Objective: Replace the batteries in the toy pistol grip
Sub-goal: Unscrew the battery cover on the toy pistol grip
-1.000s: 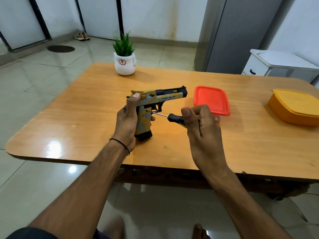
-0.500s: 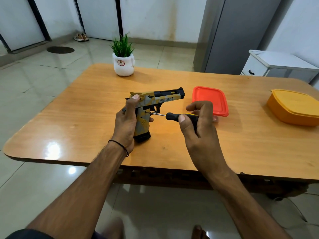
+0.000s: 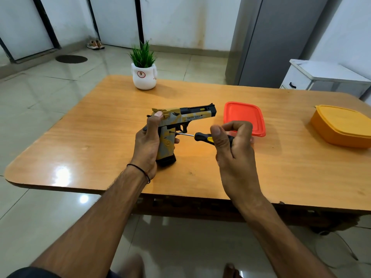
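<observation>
With the left hand (image 3: pixel 147 145) clamped around the yellow-and-grey plastic toy pistol (image 3: pixel 176 125) standing butt-down on the wooden desk (image 3: pixel 100 137), the right hand's (image 3: pixel 233 149) fingers (image 3: pixel 217 135) pinching the black-and-yellow screwdriver (image 3: pixel 202 136) should press its tip squarely into the grip screw while twisting.

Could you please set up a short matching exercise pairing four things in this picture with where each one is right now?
Things:
1. yellow and grey toy pistol
2. black and yellow screwdriver
3. flat red plastic lid
4. small green plant in a white pot

Places:
A. at the far edge of the wooden table
B. held in the right hand
C. lying on the table just beyond the right hand
D. held upright in the left hand, its base on the table

Pairs: 1-D, 2-B, 3-C, 4-A
</observation>
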